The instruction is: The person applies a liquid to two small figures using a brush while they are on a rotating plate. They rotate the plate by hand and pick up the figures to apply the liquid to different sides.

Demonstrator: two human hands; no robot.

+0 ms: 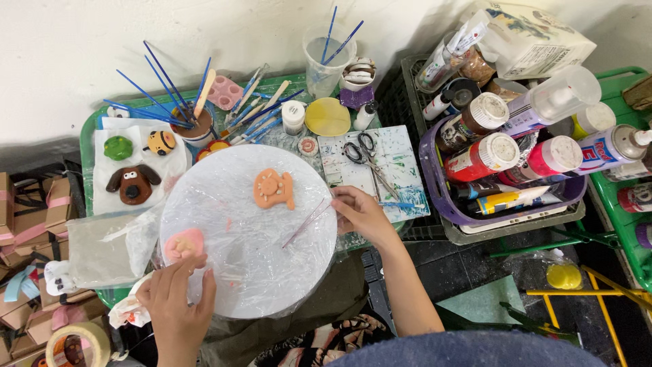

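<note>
R hand (360, 212) w/ stick (307, 222); scissors (363, 151), paint basket (441, 204) beside

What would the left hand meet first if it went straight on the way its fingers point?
Most likely the pink clay piece on the wrapped round board; the left hand has fingertips just short of it, though height above the board is unclear.

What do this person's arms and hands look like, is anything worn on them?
Both arms are bare as far as the picture shows: no sleeves, gloves or watch in view. The left hand and right hand show no rings or bracelets that I can make out. Nails look short and unpainted, though they are small in the picture.
</note>
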